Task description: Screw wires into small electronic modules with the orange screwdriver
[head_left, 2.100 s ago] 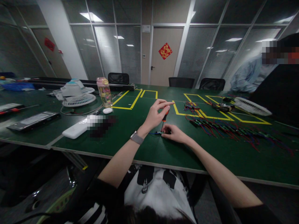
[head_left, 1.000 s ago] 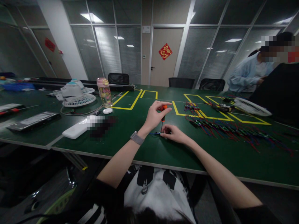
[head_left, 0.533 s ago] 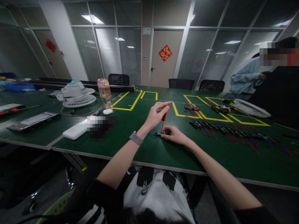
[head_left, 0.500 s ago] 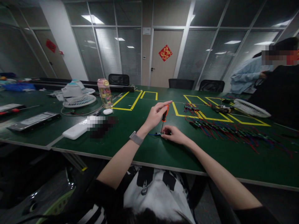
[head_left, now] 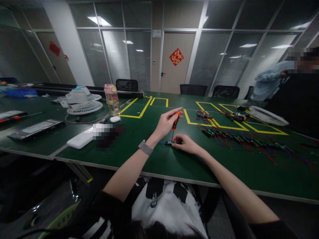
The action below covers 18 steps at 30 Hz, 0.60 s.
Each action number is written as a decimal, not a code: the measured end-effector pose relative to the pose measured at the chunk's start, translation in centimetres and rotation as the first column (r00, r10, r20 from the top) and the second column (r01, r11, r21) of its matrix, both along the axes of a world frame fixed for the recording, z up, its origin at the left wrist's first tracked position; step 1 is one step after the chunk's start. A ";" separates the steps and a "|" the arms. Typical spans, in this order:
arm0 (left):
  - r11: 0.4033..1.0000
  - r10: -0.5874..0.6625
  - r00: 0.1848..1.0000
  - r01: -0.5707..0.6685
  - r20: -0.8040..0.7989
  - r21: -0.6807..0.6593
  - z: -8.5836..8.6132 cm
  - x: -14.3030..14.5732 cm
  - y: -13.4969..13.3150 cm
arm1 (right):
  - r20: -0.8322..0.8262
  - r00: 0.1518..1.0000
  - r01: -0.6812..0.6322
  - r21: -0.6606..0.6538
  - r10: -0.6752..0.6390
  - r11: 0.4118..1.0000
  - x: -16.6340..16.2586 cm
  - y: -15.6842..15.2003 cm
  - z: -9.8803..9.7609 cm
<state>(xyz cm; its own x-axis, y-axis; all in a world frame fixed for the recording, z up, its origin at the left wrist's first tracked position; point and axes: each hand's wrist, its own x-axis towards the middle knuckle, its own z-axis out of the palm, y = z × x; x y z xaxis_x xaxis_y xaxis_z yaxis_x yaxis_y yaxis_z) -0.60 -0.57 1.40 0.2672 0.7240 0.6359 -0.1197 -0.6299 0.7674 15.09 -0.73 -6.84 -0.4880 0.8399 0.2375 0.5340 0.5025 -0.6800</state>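
Observation:
My left hand (head_left: 167, 123) is closed round the orange and black handle of a screwdriver (head_left: 175, 123), its fingers stretched out beyond the grip. The screwdriver stands nearly upright, its tip down on a small green circuit board (head_left: 169, 143) lying on the table. Thumb and fingers of my right hand (head_left: 185, 144) pinch the board's right end against the tabletop. Blue wire runs out from the board's left side. Fine details of the board, including what the tip touches, are too small to make out.
Several wired circuit boards (head_left: 244, 141) lie in a row on the right of the green table (head_left: 139, 156), with a smaller bunch (head_left: 203, 115) behind. A white fan part (head_left: 267, 115) lies beyond. Leftward are a bottle (head_left: 112, 101), white fans (head_left: 83, 103) and a hard drive (head_left: 37, 128). People stand at right.
The fingers of my left hand have shifted slightly about the screwdriver handle and spread apart. My right hand and the board stay put. People at the right have moved a little.

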 end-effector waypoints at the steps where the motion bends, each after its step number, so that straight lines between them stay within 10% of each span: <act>1: 1.000 0.017 1.000 -0.017 0.004 -0.001 -0.1 0.0 0.0 | 0.000 1.000 0.001 -0.003 -0.001 1.000 0.0 0.0 0.0; 7: 0.942 0.309 0.950 -0.300 -0.038 0.147 -0.3 -0.2 0.2 | -0.002 1.000 0.011 -0.005 -0.011 1.000 0.0 -0.1 0.1; 13: 0.993 0.117 0.993 -0.117 0.019 0.004 -0.2 -0.1 0.3 | -0.004 1.000 0.001 -0.019 -0.001 1.000 0.1 0.1 -0.1; 18: 0.952 0.288 0.957 -0.284 -0.020 0.111 -0.1 -0.3 0.2 | 0.008 1.000 0.003 -0.023 -0.003 1.000 0.1 0.0 0.1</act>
<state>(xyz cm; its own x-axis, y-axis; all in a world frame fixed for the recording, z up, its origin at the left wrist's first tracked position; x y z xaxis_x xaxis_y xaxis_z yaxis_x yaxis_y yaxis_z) -0.86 -0.34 1.27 0.0824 0.7023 0.7071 0.1035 -0.7117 0.6949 15.15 -0.72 -6.78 -0.4873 0.8466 0.2139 0.5410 0.4850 -0.6871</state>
